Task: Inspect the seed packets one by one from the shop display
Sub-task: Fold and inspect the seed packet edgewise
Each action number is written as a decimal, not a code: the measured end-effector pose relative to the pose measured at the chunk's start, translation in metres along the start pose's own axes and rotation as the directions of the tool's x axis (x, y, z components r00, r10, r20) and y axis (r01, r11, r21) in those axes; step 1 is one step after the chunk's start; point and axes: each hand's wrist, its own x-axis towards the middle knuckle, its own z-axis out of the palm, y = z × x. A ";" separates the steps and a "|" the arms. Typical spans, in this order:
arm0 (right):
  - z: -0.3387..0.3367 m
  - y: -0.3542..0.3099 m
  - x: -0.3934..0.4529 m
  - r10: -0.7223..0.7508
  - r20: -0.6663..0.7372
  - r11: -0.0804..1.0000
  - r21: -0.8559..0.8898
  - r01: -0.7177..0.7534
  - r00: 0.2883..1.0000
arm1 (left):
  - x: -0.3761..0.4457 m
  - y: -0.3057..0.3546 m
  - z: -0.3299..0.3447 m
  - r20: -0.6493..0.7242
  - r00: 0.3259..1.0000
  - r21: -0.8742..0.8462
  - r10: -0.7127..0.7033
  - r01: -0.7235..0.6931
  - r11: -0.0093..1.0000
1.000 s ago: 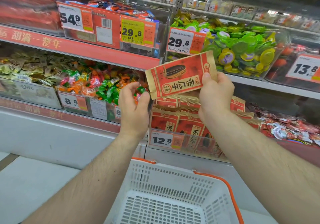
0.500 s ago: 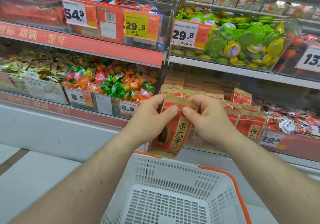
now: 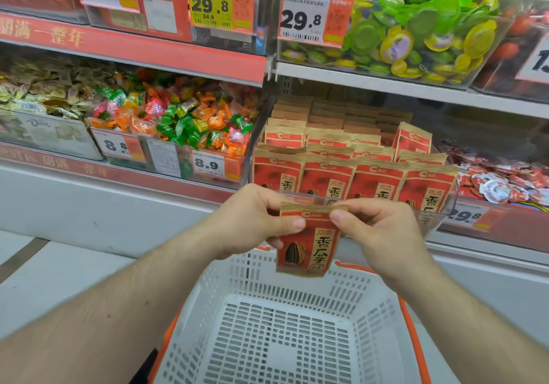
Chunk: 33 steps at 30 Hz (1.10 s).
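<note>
Nearest stood a white perforated plastic basket (image 3: 285,333) with an orange rim, nothing in it; above its far edge hung one seed packet (image 3: 309,241), flat, red-and-tan, matte paper-like with a crimped top seam, pinched at its upper corners by the left hand (image 3: 252,220) and the right hand (image 3: 383,232), so inspection of this single packet appeared under way. Beyond, the clear-fronted display bin (image 3: 439,205) held ranked rows of identical packets (image 3: 350,158), seemingly uninspected; farther off lay glossy twist-wrapped candies (image 3: 190,116) and round foil-lidded cups (image 3: 416,27).
</note>
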 end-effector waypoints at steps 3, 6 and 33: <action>-0.002 0.002 -0.007 -0.026 -0.018 1.000 0.005 0.026 1.000 | -0.001 -0.004 0.000 0.010 0.991 0.030 0.136 -0.136 0.990; -0.004 0.003 -0.012 -0.039 -0.009 0.999 -0.001 0.039 0.999 | -0.003 -0.006 0.002 0.013 0.960 0.144 0.280 -0.279 0.949; -0.001 0.012 -0.014 -0.015 0.021 0.999 0.053 0.014 1.000 | -0.010 -0.009 0.012 -0.108 0.984 0.023 0.142 -0.140 0.990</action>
